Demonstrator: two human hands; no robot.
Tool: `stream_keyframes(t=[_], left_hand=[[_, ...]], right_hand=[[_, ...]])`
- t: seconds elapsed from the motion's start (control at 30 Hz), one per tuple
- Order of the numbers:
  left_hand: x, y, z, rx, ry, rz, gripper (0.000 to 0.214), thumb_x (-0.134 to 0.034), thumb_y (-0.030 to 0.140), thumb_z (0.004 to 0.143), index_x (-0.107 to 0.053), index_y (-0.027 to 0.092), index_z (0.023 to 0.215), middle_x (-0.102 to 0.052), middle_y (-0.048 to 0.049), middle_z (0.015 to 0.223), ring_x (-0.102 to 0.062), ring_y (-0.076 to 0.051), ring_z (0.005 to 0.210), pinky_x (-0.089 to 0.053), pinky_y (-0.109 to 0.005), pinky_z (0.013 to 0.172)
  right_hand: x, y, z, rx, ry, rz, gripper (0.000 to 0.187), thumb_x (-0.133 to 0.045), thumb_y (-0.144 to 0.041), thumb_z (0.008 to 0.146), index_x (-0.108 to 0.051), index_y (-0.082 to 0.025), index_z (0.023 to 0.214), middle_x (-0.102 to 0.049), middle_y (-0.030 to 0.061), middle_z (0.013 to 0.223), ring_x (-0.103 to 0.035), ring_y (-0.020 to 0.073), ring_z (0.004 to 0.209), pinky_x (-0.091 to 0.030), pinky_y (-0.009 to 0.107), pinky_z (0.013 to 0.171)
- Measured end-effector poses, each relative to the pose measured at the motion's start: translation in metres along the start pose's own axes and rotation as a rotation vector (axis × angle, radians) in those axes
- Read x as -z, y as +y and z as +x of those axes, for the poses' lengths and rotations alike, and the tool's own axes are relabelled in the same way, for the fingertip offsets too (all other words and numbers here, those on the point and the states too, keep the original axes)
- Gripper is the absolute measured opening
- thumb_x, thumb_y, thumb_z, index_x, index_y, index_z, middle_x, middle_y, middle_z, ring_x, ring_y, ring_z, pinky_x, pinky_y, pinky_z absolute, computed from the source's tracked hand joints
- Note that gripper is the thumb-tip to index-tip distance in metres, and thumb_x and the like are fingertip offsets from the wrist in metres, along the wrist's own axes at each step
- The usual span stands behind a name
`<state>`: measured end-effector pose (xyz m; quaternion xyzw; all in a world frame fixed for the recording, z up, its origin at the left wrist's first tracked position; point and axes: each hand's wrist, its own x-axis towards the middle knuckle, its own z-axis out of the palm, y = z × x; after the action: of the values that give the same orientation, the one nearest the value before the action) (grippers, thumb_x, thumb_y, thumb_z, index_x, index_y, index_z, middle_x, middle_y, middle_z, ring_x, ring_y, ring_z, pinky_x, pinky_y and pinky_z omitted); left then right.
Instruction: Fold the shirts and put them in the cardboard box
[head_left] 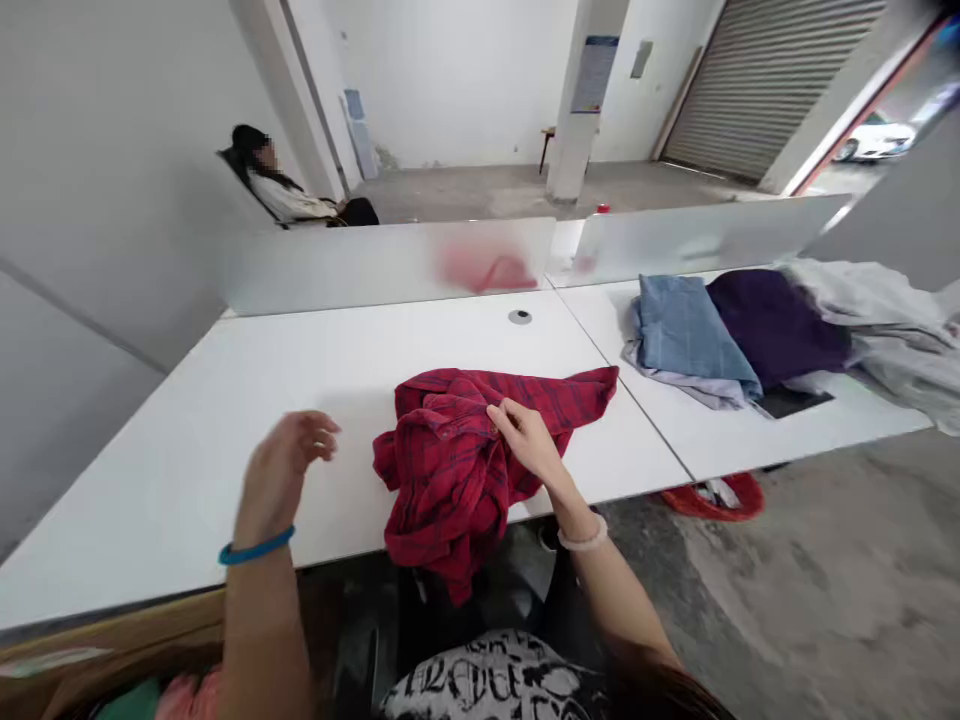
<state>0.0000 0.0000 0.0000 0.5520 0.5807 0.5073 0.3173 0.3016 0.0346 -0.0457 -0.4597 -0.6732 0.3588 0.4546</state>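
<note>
A crumpled red plaid shirt (450, 480) lies on the white table (187, 510), with one part hanging over the near edge. My right hand (527, 438) pinches a fold of the shirt near its middle. My left hand (289, 465) is raised above the bare tabletop just left of the shirt, fingers apart and touching nothing. A blue band circles my left wrist, and a pale bangle circles my right.
To the right, a folded blue garment (686, 335), a dark purple garment (776, 325) and a grey-white cloth (892, 320) lie on the adjoining table. Frosted dividers (390, 265) stand along the far edge. A cardboard box (112, 640) sits at lower left; a red basket (712, 495) stands on the floor.
</note>
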Motion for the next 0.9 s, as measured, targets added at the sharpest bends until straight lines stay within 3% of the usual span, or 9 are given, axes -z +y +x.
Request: stream_keyframes(t=[0.07,0.13,0.23,0.37,0.43,0.53,0.67,0.8,0.9], left_hand=[[-0.030,-0.006,-0.020,0.115,-0.341,0.334,0.047,-0.030,0.058,0.083,-0.057,0.019,0.077,-0.066,-0.0085,0.074,-0.060,-0.020,0.065,-0.047,-0.032,0.062],[-0.054,-0.011,-0.044,0.178,-0.581,0.572,0.048,-0.034,0.058,0.082,-0.061,0.019,0.080,-0.067,-0.0083,0.073,-0.062,-0.022,0.069,-0.047,-0.034,0.068],[-0.075,-0.021,-0.085,0.170,-0.690,0.635,0.056,-0.046,0.059,0.079,-0.058,0.019,0.115,-0.069,-0.0088,0.090,-0.064,-0.024,0.084,-0.047,-0.034,0.077],[-0.096,-0.045,-0.124,0.211,-0.729,0.484,0.090,-0.056,0.054,0.075,-0.016,0.017,0.147,-0.066,-0.0095,0.104,-0.063,-0.021,0.077,-0.048,-0.035,0.075],[-0.112,-0.054,-0.134,0.252,-0.715,0.268,0.094,-0.055,0.048,0.078,-0.001,0.017,0.149,-0.063,-0.0122,0.113,-0.064,-0.021,0.079,-0.049,-0.037,0.077],[-0.140,-0.056,-0.136,0.190,-0.688,-0.066,0.100,-0.061,0.045,0.077,0.004,0.020,0.149,-0.051,-0.0157,0.133,-0.056,-0.026,0.114,-0.044,-0.042,0.096],[-0.155,-0.054,-0.110,0.032,-0.539,-0.207,0.098,-0.072,0.047,0.066,-0.023,0.021,0.146,-0.036,-0.0136,0.147,-0.032,-0.030,0.135,-0.031,-0.043,0.110],[-0.129,-0.059,-0.046,0.104,-0.040,-0.336,0.067,-0.069,0.057,0.063,-0.058,0.016,0.115,-0.066,-0.0107,0.111,-0.058,-0.029,0.109,-0.046,-0.042,0.096],[-0.097,-0.057,0.008,0.156,0.158,-0.461,0.049,-0.075,0.050,0.059,-0.063,0.014,0.091,-0.067,-0.0009,0.074,-0.062,-0.017,0.073,-0.053,-0.028,0.070]], right_hand=[[-0.007,0.001,0.000,-0.001,0.093,0.042,0.039,-0.043,-0.046,0.091,-0.038,-0.020,0.062,-0.038,-0.0051,0.060,-0.037,0.0100,0.057,-0.031,0.023,0.058],[-0.012,0.001,-0.001,0.011,0.195,0.093,0.036,-0.041,-0.044,0.092,-0.043,-0.020,0.065,-0.044,-0.0034,0.066,-0.043,0.0111,0.063,-0.035,0.023,0.063],[-0.010,-0.002,-0.001,0.061,0.359,0.186,0.029,-0.040,-0.040,0.093,-0.056,-0.019,0.082,-0.057,0.0019,0.089,-0.053,0.0142,0.087,-0.039,0.025,0.083],[-0.003,-0.005,0.001,0.001,0.623,0.292,0.034,-0.036,-0.042,0.093,-0.057,-0.019,0.081,-0.057,0.0012,0.080,-0.054,0.0145,0.079,-0.041,0.027,0.080],[-0.002,-0.007,0.001,-0.025,0.750,0.300,0.035,-0.034,-0.043,0.093,-0.053,-0.019,0.075,-0.052,0.0000,0.074,-0.050,0.0140,0.071,-0.042,0.027,0.075],[-0.007,-0.014,-0.003,-0.074,0.911,0.312,0.036,-0.030,-0.044,0.093,-0.051,-0.020,0.077,-0.049,0.0002,0.075,-0.048,0.0141,0.072,-0.042,0.028,0.077],[-0.014,-0.017,-0.015,-0.141,1.014,0.304,0.033,-0.029,-0.047,0.093,-0.047,-0.021,0.083,-0.047,0.0004,0.081,-0.049,0.0140,0.079,-0.041,0.028,0.083],[-0.015,-0.003,-0.035,-0.126,0.774,0.224,0.026,-0.040,-0.046,0.090,-0.043,-0.021,0.096,-0.048,0.0012,0.090,-0.049,0.0135,0.087,-0.041,0.027,0.083],[-0.022,0.004,-0.060,-0.134,0.446,0.166,0.022,-0.046,-0.042,0.089,-0.044,-0.021,0.096,-0.047,-0.0029,0.077,-0.048,0.0112,0.069,-0.040,0.023,0.066]])
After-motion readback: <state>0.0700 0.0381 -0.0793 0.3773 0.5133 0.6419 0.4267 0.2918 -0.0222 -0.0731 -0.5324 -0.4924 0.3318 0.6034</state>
